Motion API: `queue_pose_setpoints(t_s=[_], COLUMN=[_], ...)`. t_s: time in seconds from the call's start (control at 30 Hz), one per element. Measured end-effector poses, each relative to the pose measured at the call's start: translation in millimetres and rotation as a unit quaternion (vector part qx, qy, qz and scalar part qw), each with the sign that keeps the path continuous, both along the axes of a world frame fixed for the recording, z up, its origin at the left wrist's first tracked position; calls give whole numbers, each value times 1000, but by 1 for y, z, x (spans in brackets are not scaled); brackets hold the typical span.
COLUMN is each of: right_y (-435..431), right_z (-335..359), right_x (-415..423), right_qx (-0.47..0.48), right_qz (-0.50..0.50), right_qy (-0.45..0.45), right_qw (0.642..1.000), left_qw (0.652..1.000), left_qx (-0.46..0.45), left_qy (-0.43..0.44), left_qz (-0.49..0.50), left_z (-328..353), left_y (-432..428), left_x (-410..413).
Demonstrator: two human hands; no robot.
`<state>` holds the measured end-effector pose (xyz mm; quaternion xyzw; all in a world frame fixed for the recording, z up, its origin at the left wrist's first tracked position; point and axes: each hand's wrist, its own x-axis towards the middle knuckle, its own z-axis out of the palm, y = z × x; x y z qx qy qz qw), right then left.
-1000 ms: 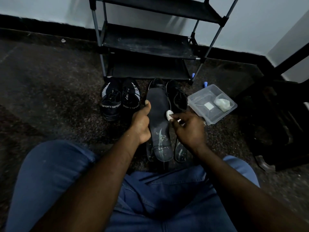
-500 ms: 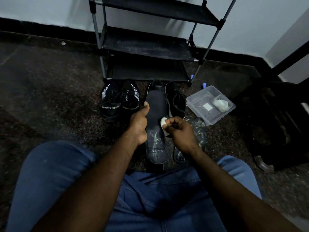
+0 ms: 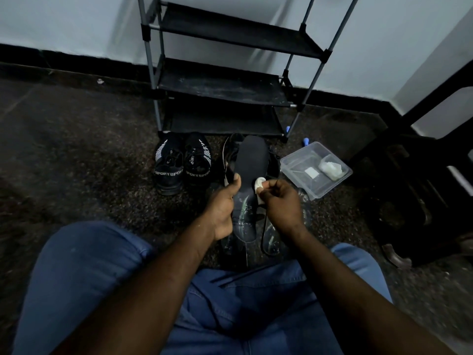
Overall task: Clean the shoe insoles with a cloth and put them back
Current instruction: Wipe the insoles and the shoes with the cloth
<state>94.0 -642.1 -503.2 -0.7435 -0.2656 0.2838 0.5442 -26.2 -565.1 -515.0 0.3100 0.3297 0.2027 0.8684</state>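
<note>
My left hand (image 3: 222, 208) grips a long dark insole (image 3: 249, 165) by its left edge and holds it up lengthwise, toe end pointing away from me. My right hand (image 3: 277, 201) pinches a small white cloth (image 3: 259, 184) and presses it against the insole's right edge near the middle. A second insole (image 3: 271, 239) lies on the floor under my right wrist, partly hidden. Behind the raised insole sits a pair of dark shoes (image 3: 230, 155), mostly covered by it.
A black pair of sport shoes (image 3: 183, 165) stands to the left. A clear plastic box (image 3: 307, 163) with white wads sits to the right. A black shoe rack (image 3: 222, 83) stands against the wall behind. A dark piece of furniture (image 3: 419, 190) fills the right side.
My right hand with the cloth has slid left and up along the insole, from its right edge toward the middle. The left hand keeps holding the insole.
</note>
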Motion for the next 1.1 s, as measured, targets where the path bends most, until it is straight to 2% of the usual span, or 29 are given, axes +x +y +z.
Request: queue_pose_setpoints(t_s=[0.1, 0.23, 0.4, 0.5, 0.67, 0.87, 1.0, 1.1], right_y=[-1, -3, -2, -3, 0, 5, 6, 0], right_z=[2, 5, 7, 13, 22, 20, 16, 11], right_x=[0, -4, -6, -10, -17, -45, -47, -44], right_qx=[-36, -72, -73, -68, -64, -40, -14, -43], right_qz=[11, 22, 33, 45, 48, 79, 99, 103], right_qy=[-97, -230, -380, -412, -395, -427, -470, -524], right_qw=[995, 970, 921, 908, 915, 900, 877, 845], left_qw=[1000, 998, 996, 993, 991, 995, 998, 998], left_qx=[-18, -34, -43, -60, -72, -57, -36, -42], left_qy=[-16, -45, -76, -98, -115, -79, -49, -56], left_qz=[5, -14, -19, -19, -10, -8, -7, -4], left_z=[-3, -1, 1, 4, 3, -7, -11, -10], left_y=[-1, -2, -2, -3, 0, 4, 6, 8], left_x=[-1, -4, -7, -7, -5, -3, -2, -3])
